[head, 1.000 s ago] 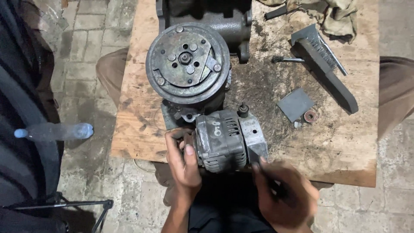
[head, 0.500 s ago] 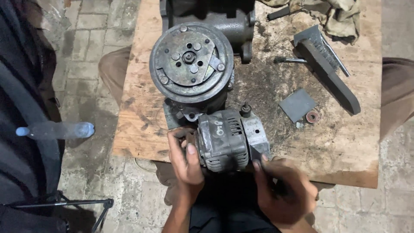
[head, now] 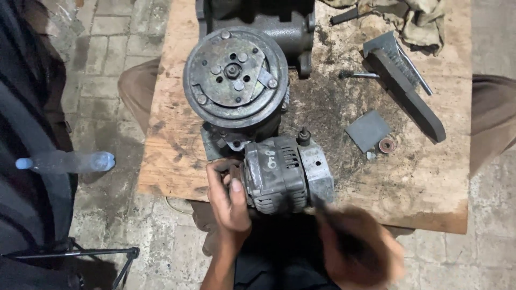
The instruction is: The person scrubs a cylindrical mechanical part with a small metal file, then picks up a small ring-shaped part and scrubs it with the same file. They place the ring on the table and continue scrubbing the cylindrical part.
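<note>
Head view: left hand [head: 228,201] stays clamped on the grey alternator [head: 285,173] at six o'clock on the board [head: 161,161], while the blurred right hand [head: 357,252], grip unclear, has dropped lower since a second ago.

Dim overhead light, blurred right hand [head: 357,247]

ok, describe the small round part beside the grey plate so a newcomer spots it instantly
Start at the wooden board and go to its right half, below the long dark metal bar. A flat grey square plate lies there; the rusty ring-shaped washer touches its lower right corner. It is the only small reddish-brown ring on the board.
</note>
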